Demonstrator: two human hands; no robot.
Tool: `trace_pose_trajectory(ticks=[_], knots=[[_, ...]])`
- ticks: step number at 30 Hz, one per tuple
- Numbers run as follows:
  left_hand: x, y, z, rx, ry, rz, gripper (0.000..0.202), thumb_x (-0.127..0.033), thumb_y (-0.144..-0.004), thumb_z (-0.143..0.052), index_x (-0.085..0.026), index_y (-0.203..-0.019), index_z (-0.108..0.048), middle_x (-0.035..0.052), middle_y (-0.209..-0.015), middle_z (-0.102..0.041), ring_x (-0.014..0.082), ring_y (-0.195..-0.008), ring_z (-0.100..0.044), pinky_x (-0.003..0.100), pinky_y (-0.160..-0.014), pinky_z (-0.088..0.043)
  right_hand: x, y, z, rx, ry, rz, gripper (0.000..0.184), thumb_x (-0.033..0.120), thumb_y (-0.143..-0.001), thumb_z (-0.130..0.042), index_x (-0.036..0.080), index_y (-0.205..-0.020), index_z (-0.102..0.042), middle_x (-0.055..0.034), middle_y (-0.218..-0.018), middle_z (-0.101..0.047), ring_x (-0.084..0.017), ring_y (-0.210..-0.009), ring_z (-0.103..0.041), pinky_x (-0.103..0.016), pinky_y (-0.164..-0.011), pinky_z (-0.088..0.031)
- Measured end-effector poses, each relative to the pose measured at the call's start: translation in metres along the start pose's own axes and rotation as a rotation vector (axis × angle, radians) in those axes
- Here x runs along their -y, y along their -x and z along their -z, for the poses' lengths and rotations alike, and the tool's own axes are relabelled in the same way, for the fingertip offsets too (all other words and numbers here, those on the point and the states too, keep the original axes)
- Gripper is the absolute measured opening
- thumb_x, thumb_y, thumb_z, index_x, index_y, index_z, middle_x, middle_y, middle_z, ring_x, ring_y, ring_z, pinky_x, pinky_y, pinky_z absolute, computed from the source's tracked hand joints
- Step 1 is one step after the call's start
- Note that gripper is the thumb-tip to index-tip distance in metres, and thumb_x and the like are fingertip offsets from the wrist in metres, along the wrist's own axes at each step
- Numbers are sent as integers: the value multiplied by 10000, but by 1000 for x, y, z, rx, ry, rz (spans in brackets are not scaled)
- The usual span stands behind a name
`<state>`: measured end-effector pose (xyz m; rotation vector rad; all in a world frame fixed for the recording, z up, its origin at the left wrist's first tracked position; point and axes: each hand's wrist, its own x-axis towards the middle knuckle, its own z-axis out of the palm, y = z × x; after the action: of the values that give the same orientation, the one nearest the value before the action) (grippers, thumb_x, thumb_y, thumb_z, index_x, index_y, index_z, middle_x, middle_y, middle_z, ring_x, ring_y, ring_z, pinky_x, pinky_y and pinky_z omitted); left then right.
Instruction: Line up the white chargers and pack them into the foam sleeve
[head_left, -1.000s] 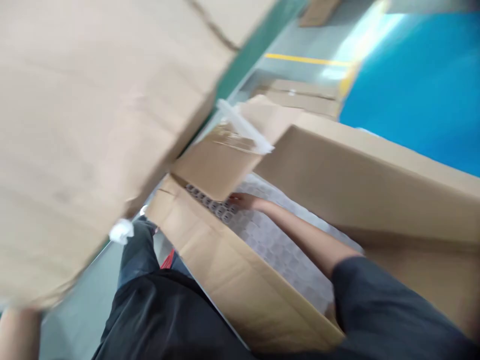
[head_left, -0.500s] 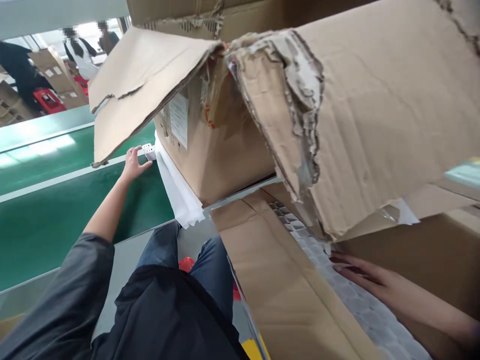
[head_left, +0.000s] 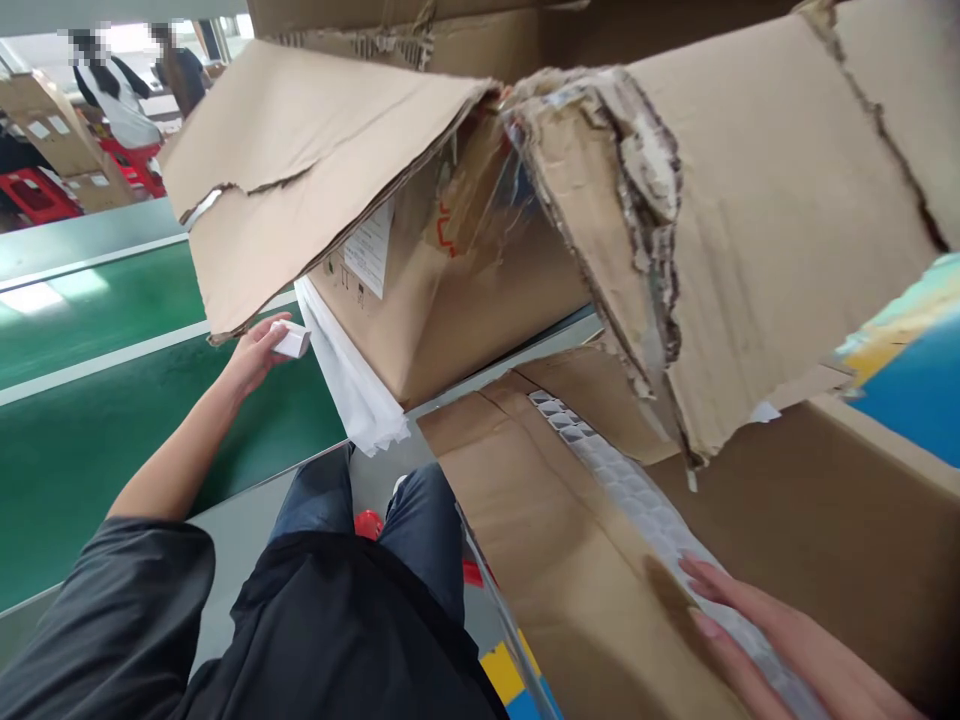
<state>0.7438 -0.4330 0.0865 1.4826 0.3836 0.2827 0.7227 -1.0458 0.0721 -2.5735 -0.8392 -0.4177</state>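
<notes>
My left hand (head_left: 253,358) is closed around a small white socket adapter (head_left: 294,340), above the green conveyor belt (head_left: 142,440). The adapter's outlet holes showed half a second ago and are now turned out of sight. My right hand (head_left: 780,635) is open, its fingers stretched apart over the lower cardboard box (head_left: 825,520) at the right. Beneath its fingertips runs a band of whitish, cell-like pieces (head_left: 630,490) inside that box; I cannot tell whether they touch. The wrist and the lower part of this hand run out of the frame.
A larger carton (head_left: 420,320) with torn, spread flaps (head_left: 765,220) stands ahead, overhanging both work areas. White sheeting (head_left: 349,370) hangs at its left corner. Two people (head_left: 124,95) and red stools (head_left: 37,195) are in the background. A metal edge (head_left: 502,600) borders the lower box.
My left hand has taken hold of the adapter and drawn it slightly down and left, off the rail. My right hand has moved back toward me, with its fingers now in plain view.
</notes>
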Motion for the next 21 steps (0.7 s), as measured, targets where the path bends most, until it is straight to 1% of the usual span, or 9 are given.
trace_pose_trajectory(ticks=[2, 5, 7, 9, 12, 15, 18, 19, 21], knots=[[6, 42, -16, 93, 213, 124, 528, -530, -887, -618, -155, -1259, -605, 105, -1182, -689, 236, -1050, -675, 326, -843, -596, 44, -16, -6, 31, -48, 146, 558, 351, -952, -491, 447, -1495, -407, -49, -1181, -722, -281, -984, -734, -461, -781, -654], [13, 94, -50, 337, 462, 350, 592, -592, -927, -533, -107, -1256, -613, 125, -1161, -705, 229, -1021, -701, 301, -799, -610, 97, -45, -24, 21, -107, 376, 598, 196, -973, -495, 331, -1542, -367, -62, -1198, -713, -219, -1025, -720, -358, -849, -624], [17, 117, -72, 483, 583, 455, 600, -592, -916, -563, -100, -1255, -619, 121, -1138, -717, 219, -998, -714, 287, -797, -614, 121, -62, -34, 18, -140, 486, 603, 130, -961, -510, 271, -1533, -384, -80, -1243, -698, -206, -1112, -686, -327, -906, -595], [23, 131, -93, 592, 675, 525, 591, -578, -890, -626, -111, -1252, -630, 109, -1128, -728, 211, -994, -718, 275, -811, -614, 138, -75, -38, 30, -168, 553, 548, 121, -962, -505, 235, -1494, -437, -100, -1310, -663, -210, -1209, -634, -338, -972, -570], [34, 144, -120, 702, 732, 599, 569, -567, -851, -695, -148, -1235, -654, 93, -1114, -742, 209, -992, -723, 276, -815, -618, 154, -91, -32, 16, -177, 601, 435, 170, -979, -485, 238, -1406, -531, -109, -1392, -606, -217, -1303, -562, -377, -1048, -538], [47, 154, -145, 779, 721, 659, 483, -548, -835, -724, -192, -1159, -696, 69, -1060, -759, 207, -933, -736, 288, -784, -625, 162, -101, -24, 36, -117, 597, 349, 185, -971, -517, 230, -1300, -622, -110, -1411, -594, -226, -1308, -555, -383, -1058, -526], [55, 164, -171, 837, 704, 710, 362, -511, -859, -711, -228, -1084, -727, 43, -1027, -766, 194, -919, -736, 294, -806, -619, 159, -102, -17, 53, -50, 594, 214, 188, -969, -538, 208, -1096, -709, -86, -1316, -663, -216, -1149, -646, -349, -933, -569], [56, 167, -179, 870, 692, 715, 361, -522, -863, -701, -241, -1089, -728, 44, -1050, -762, 203, -945, -731, 310, -828, -615, 155, -100, -12, 54, -45, 592, 198, 188, -977, -530, 207, -1038, -717, -70, -1263, -691, -197, -1064, -674, -325, -866, -577], [53, 170, -193, 953, 651, 686, 462, -600, -839, -686, -271, -1162, -709, 66, -1162, -731, 251, -1039, -708, 370, -873, -603, 142, -94, 4, 56, -82, 569, 217, 179, -997, -498, 203, -993, -714, -51, -1173, -726, -156, -929, -692, -280, -767, -566]])
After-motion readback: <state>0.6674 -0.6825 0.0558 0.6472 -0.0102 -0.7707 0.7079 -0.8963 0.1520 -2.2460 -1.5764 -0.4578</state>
